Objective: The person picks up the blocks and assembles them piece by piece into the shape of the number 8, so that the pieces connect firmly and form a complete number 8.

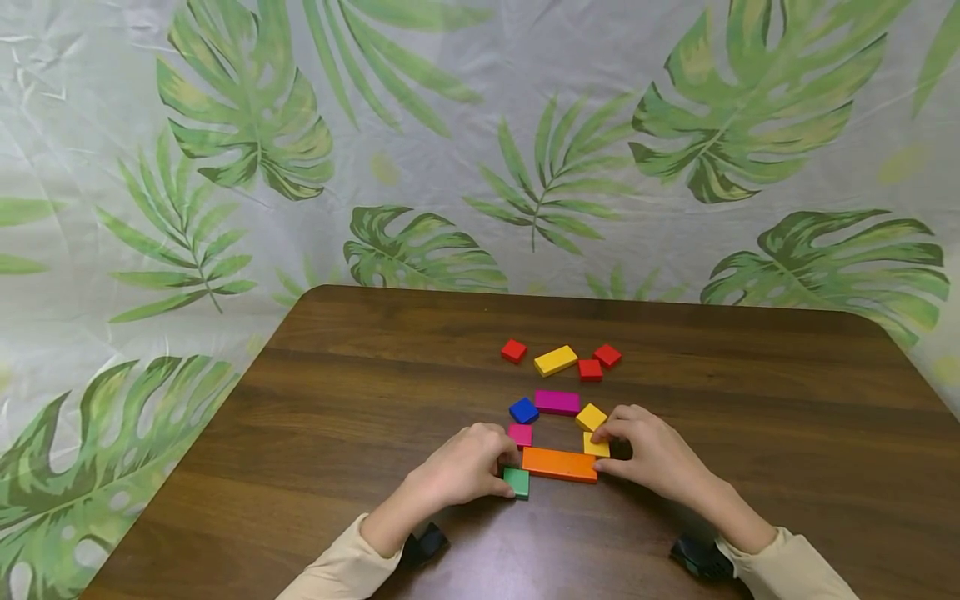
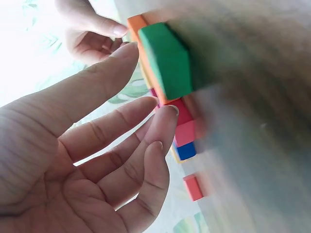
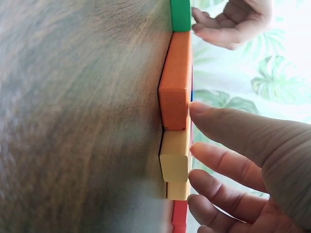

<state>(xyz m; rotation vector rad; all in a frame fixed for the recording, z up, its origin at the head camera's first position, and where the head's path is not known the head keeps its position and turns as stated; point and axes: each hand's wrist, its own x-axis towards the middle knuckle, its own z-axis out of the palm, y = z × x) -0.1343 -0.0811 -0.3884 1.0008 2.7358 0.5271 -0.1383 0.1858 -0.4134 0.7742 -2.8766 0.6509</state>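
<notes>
My left hand (image 1: 467,468) is beside a green square block (image 1: 517,483), its thumb at the block's near edge and its fingers curving loosely toward a pink square block (image 1: 521,434). The left wrist view shows no grip round the green block (image 2: 167,60). A long orange block (image 1: 558,465) lies between my hands. My right hand (image 1: 656,454) has its thumb tip at the orange block's right end and a fingertip at a yellow square block (image 1: 597,445). In the right wrist view its fingers lie loosely bent along the orange block (image 3: 175,77) and the yellow block (image 3: 174,165).
Behind these lie a blue block (image 1: 524,410), a magenta bar (image 1: 557,402) and another yellow square (image 1: 591,417). Farther back are a yellow bar (image 1: 556,361) and red squares (image 1: 513,351). All rest on a dark wooden table (image 1: 360,375) before a leaf-patterned cloth (image 1: 420,158).
</notes>
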